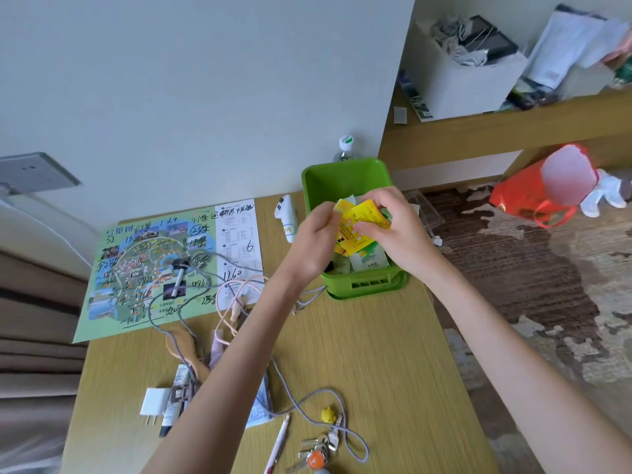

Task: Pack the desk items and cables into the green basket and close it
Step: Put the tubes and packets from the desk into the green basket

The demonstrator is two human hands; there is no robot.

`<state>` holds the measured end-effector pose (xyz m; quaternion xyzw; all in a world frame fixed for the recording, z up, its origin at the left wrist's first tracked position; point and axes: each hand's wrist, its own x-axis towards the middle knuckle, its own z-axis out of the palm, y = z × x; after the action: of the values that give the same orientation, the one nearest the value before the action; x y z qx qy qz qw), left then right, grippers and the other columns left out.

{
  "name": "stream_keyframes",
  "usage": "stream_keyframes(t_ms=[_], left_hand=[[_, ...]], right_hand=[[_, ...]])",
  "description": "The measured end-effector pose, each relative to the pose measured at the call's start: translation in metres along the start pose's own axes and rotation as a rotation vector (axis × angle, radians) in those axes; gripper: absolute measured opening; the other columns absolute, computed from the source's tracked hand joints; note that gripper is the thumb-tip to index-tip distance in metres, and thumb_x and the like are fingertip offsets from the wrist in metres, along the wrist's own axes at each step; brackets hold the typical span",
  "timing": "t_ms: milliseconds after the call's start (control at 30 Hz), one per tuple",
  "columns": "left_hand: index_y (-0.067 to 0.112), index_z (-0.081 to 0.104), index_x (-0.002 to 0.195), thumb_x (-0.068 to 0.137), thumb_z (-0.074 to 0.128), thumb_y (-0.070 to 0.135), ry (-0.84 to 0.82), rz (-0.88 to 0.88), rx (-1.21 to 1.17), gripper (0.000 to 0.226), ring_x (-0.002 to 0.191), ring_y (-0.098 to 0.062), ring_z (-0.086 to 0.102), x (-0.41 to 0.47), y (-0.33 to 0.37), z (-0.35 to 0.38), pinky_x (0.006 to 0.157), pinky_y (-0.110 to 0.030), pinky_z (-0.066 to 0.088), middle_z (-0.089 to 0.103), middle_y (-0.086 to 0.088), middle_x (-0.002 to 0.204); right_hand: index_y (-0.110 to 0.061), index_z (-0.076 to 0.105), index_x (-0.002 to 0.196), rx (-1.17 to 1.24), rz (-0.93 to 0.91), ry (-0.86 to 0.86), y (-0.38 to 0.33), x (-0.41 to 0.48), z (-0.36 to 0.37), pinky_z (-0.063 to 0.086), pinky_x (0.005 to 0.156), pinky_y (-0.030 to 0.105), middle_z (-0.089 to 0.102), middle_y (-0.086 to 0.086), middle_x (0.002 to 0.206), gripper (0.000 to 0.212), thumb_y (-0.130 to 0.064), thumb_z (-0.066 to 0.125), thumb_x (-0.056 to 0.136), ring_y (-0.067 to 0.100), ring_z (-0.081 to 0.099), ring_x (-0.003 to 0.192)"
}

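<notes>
while hands (316, 234) (400, 229) grip yellow packets (363, 223), they half-hide the green basket (367, 285).

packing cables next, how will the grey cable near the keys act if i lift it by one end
Probably floppy: the grey cable lies in loose curves, so it should dangle and trail. It may snag the keys, since its loop runs right beside them.

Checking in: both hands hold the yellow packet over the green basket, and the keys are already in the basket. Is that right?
Not quite. The keys lie on the desk near its front edge, not in the green basket. The rest holds: the left hand and right hand both hold the yellow packet over the basket. The head view shows it.
</notes>
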<state>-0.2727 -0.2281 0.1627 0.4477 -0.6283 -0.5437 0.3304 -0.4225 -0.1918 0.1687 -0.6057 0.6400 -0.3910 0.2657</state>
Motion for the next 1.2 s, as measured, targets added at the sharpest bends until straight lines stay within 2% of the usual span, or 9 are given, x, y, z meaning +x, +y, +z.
stream_keyframes(t_ms=[233,400,600,767,833,967,1033,1100,1200], left_hand=[[0.009,0.053,0.109,0.097,0.051,0.013,0.052,-0.006,0.040,0.013,0.090,-0.007,0.053,0.029,-0.021,0.007,0.078,-0.017,0.044,0.056,-0.001,0.107],[0.006,0.051,0.120,0.091,0.060,0.018,0.186,0.104,0.536,0.033,0.110,-0.027,0.048,0.026,-0.070,-0.010,0.095,-0.040,0.042,0.048,-0.007,0.118],[0.010,0.040,0.131,0.093,0.059,0.019,0.194,0.231,0.579,0.044,0.093,-0.017,0.054,0.015,-0.101,-0.007,0.069,-0.034,0.053,0.040,0.001,0.120],[0.014,0.044,0.127,0.093,0.058,0.028,0.282,0.192,0.631,0.039,0.079,-0.016,0.059,0.012,-0.108,-0.002,0.050,-0.038,0.053,0.042,0.001,0.120],[0.015,0.045,0.125,0.094,0.058,0.031,0.307,0.157,0.624,0.037,0.076,-0.015,0.060,0.012,-0.110,0.000,0.050,-0.038,0.053,0.043,0.002,0.118],[0.014,0.047,0.121,0.094,0.058,0.035,0.296,0.151,0.643,0.036,0.076,-0.013,0.061,0.011,-0.106,-0.002,0.050,-0.037,0.053,0.046,0.003,0.118],[0.016,0.048,0.120,0.094,0.056,0.041,0.272,0.153,0.648,0.037,0.078,-0.008,0.061,0.008,-0.103,-0.007,0.053,-0.033,0.050,0.047,0.007,0.118],[0.018,0.050,0.117,0.096,0.051,0.043,0.267,0.150,0.646,0.032,0.079,-0.002,0.059,0.002,-0.104,-0.015,0.055,-0.030,0.050,0.049,0.010,0.115],[0.019,0.053,0.111,0.099,0.048,0.035,0.270,0.134,0.638,0.020,0.080,-0.003,0.058,-0.015,-0.113,-0.032,0.061,-0.034,0.053,0.055,0.010,0.109]], right_hand=[[-0.017,0.047,0.090,-0.132,0.040,-0.029,0.036,0.022,0.003,0.028,0.071,0.026,0.051,-0.004,0.091,0.032,-0.013,0.077,0.079,0.017,0.047,0.093],[-0.017,0.060,0.106,-0.398,-0.008,-0.279,0.064,0.026,0.012,0.041,0.088,0.036,0.049,-0.010,0.098,0.026,-0.020,0.073,0.083,0.010,0.042,0.097],[-0.016,0.070,0.106,-0.766,-0.034,-0.507,0.075,0.025,0.032,0.039,0.088,0.032,0.057,-0.004,0.105,0.039,-0.041,0.074,0.077,0.017,0.044,0.100],[0.004,0.066,0.107,-0.737,0.158,-0.670,0.076,0.033,0.030,0.053,0.076,0.044,0.065,0.019,0.104,0.035,-0.021,0.075,0.084,0.038,0.062,0.094],[0.009,0.064,0.085,-0.715,0.185,-0.683,0.076,0.032,0.031,0.042,0.057,0.036,0.051,0.015,0.069,0.021,-0.010,0.073,0.084,0.033,0.048,0.061],[-0.009,0.038,0.051,-0.678,0.201,-0.680,0.073,0.035,0.031,0.030,0.054,0.032,0.027,0.008,0.056,0.047,0.003,0.069,0.084,0.025,0.029,0.050],[0.002,0.068,0.079,-0.713,0.220,-0.670,0.065,0.034,0.030,0.052,0.066,0.040,0.062,0.023,0.082,0.009,-0.003,0.070,0.086,0.037,0.061,0.074],[-0.006,0.066,0.116,-0.719,0.193,-0.652,0.063,0.030,0.029,0.054,0.084,0.043,0.064,0.017,0.120,0.032,-0.015,0.072,0.086,0.033,0.064,0.104],[-0.017,0.064,0.120,-0.623,0.106,-0.495,0.051,0.017,0.025,0.051,0.086,0.036,0.064,0.004,0.126,0.035,-0.026,0.070,0.087,0.022,0.062,0.109]])
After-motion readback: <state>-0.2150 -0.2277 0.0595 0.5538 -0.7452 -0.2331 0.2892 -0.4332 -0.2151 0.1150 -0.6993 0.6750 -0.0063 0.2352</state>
